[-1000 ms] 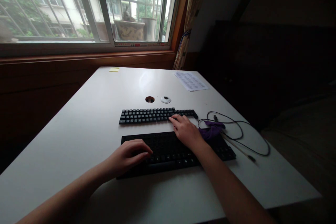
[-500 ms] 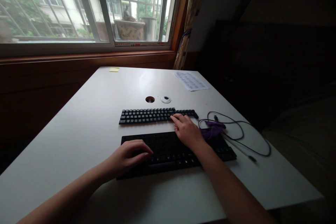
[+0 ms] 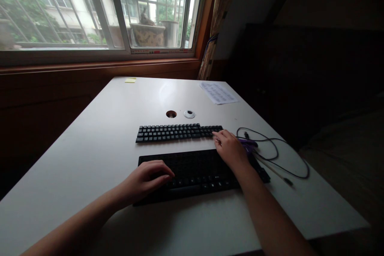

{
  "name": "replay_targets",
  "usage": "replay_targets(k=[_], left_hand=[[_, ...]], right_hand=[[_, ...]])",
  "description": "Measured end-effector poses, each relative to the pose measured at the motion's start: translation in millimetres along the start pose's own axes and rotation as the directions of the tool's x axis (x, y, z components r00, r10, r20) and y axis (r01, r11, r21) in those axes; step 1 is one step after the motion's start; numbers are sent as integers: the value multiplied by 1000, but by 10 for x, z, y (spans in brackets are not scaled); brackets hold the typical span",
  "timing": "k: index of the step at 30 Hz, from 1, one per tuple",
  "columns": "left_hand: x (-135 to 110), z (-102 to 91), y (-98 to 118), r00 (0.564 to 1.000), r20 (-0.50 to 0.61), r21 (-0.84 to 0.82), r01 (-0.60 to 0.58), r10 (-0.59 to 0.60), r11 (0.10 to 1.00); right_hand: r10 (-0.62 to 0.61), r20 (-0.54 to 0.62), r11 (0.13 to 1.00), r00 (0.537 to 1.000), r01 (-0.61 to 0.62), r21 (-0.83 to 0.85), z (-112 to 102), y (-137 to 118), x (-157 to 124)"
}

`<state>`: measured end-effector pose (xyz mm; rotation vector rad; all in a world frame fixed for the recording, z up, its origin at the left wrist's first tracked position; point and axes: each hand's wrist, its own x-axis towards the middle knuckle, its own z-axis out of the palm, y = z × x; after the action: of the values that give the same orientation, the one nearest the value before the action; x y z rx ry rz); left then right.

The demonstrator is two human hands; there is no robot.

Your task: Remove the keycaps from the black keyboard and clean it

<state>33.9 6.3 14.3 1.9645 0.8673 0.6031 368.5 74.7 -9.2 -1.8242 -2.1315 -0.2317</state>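
Note:
A black keyboard point(image 3: 192, 164) lies on the white desk, with bare key positions in its upper part and keycaps along its lower rows. My left hand point(image 3: 150, 178) rests over its left end, fingers bent and thumb apart, holding nothing. Behind the keyboard, loose black keycaps point(image 3: 168, 133) stand lined up in rows. At the right end of these rows is my right hand point(image 3: 231, 150), with index finger and thumb drawn together at the near keycaps. Whatever lies between those fingertips is too small to make out. A purple cloth or tool point(image 3: 249, 145) is partly hidden behind this hand.
A black cable point(image 3: 277, 152) loops over the desk point(image 3: 99, 136) at right, near a thin stick with a dark tip point(image 3: 288, 182). Further back are a round hole point(image 3: 171, 114), a white ring cover point(image 3: 189, 114), printed paper point(image 3: 219, 93) and yellow sticky notes point(image 3: 130, 80).
My right hand has moved right along the keycap rows, from the middle block to the right-hand block, now covering more of the purple item. My left hand has stayed in place.

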Motion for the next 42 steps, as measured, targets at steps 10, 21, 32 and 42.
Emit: replay_targets(k=[10,21,32,42], left_hand=[[2,-13,14,1000,-1,-2,-1,1,1000],[4,-11,41,1000,4,-9,2,-2,1000],[11,-8,23,1000,7,-3,7,-7,1000],[4,-7,36,1000,1,-6,6,-6,1000]], right_hand=[[-35,84,999,996,36,-16,6,-65,-9],[-160,139,987,977,157,26,4,-189,-6],[-157,170,988,973,155,27,29,-184,11],[-146,88,989,985,144,28,26,-148,-5]])
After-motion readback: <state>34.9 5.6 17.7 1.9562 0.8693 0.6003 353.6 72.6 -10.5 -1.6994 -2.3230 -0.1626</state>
